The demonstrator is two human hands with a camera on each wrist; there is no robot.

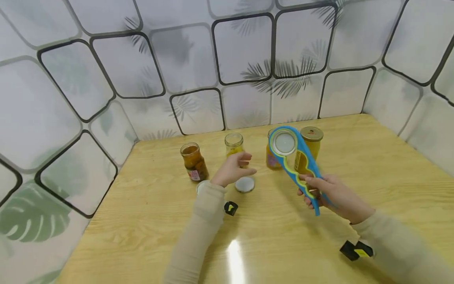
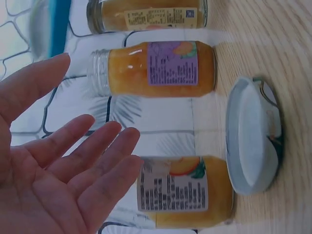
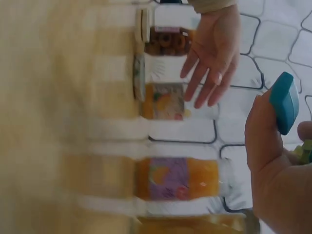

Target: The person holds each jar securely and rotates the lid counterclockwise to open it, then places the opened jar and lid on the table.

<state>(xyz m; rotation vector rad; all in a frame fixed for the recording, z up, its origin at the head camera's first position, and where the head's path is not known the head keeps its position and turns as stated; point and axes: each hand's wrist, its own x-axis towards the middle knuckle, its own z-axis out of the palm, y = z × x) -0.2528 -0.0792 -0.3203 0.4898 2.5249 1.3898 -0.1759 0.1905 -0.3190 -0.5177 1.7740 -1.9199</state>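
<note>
The right hand grips one blue-and-yellow plastic jar opener encircling one round pale metal lid. Left of the opener, the left hand hovers empty, fingers loose, near two loose white metal lids. Four clear glass jars stand: two behind the opener, one gold-capped; two to its left.

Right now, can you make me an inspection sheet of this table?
Surface: pale wooden table.
Job's things: blue opener with a lid in its ring; dark jar, pale-label jar and purple-label jar, open; gold-lidded jar, covered.
Clutter: loose lid; second lid, partly behind the left sleeve.
Hands: left hand holds nothing; right hand grips the opener.
Cables: nothing seen.
Surroundings: leaf-patterned wall.
</note>
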